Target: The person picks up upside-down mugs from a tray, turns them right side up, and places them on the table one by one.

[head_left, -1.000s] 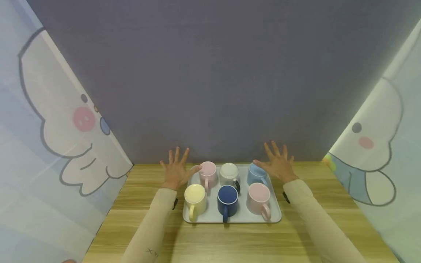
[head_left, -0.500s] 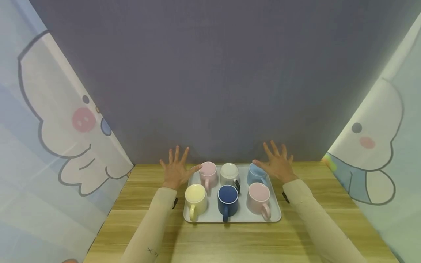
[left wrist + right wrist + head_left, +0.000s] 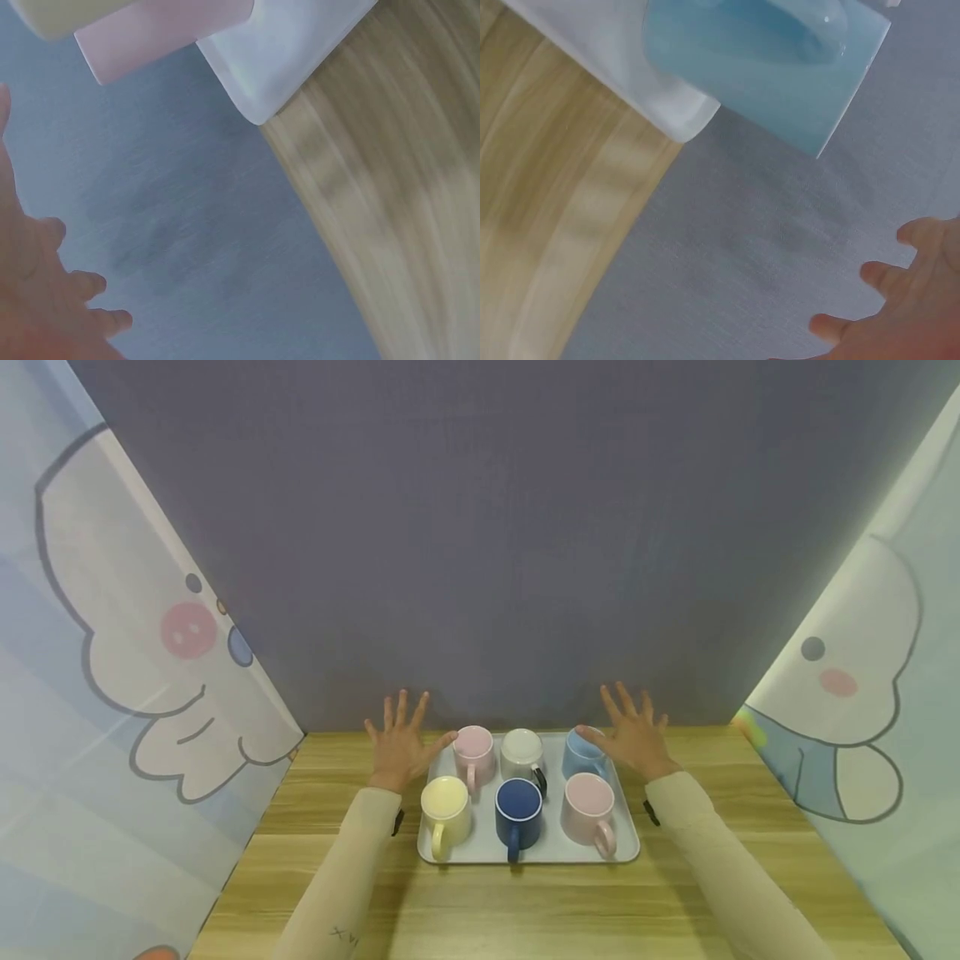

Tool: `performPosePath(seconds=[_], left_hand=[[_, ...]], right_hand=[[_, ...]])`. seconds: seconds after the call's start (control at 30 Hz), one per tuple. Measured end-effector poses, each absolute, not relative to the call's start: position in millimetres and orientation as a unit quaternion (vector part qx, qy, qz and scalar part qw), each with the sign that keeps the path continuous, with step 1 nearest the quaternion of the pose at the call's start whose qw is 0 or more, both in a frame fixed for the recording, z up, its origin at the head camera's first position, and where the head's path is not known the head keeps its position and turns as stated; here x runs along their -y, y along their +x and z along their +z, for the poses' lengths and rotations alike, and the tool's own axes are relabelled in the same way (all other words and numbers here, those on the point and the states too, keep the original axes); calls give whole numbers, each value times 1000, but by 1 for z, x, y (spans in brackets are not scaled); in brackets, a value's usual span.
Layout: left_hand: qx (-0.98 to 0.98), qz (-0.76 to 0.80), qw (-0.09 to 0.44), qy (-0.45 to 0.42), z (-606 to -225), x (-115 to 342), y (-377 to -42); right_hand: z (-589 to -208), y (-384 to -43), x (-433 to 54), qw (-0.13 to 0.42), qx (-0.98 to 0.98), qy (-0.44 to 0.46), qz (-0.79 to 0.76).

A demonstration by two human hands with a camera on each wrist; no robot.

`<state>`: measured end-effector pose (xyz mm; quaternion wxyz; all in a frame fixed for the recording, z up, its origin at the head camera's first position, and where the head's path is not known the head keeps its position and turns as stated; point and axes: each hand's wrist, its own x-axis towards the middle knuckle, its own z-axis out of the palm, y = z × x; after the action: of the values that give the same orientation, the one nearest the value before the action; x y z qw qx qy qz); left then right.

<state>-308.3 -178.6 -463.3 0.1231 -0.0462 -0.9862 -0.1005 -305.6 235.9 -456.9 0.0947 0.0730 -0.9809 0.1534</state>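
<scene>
A white tray [image 3: 551, 831] stands against the far wall and carries several mugs. In its back row are a pink mug [image 3: 474, 760], a white mug [image 3: 521, 760] with a black handle and a light blue mug [image 3: 582, 762]. Yellow [image 3: 446, 814], dark blue [image 3: 517, 814] and pink mugs fill the front row. My left hand [image 3: 400, 752], fingers spread, is beside the tray's back left, its thumb near the back pink mug. My right hand [image 3: 636, 743] is spread likewise at the back right, its thumb overlapping the light blue mug in view. Neither hand holds anything; contact cannot be told.
The wooden table [image 3: 525, 910] extends in front of the tray and to both sides. A plain grey wall [image 3: 480, 568] rises behind it. Side panels with cartoon figures, left [image 3: 142, 677] and right [image 3: 855, 668], border the table.
The head view has shifted very slightly. Both hands keep their spread pose, and the mugs and tray stay where they were.
</scene>
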Motion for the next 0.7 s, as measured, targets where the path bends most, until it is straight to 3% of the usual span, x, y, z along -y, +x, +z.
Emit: performPosePath(seconds=[0.23,0.43,0.53,0.7], left_hand=[[981,-127,136,-60,-470,184,-301],[979,-134,137,-69,-489,190,-295],[978,-158,115,-69,-498,192,-289],[971,-233,33,-52,-516,196,-278]], right_hand=[[-469,-296,-239,98,977,76,173],[-477,-284,-244,27,967,71,244],[-480,-279,-247,-15,956,70,284],[-489,-274,-249,-58,940,66,329]])
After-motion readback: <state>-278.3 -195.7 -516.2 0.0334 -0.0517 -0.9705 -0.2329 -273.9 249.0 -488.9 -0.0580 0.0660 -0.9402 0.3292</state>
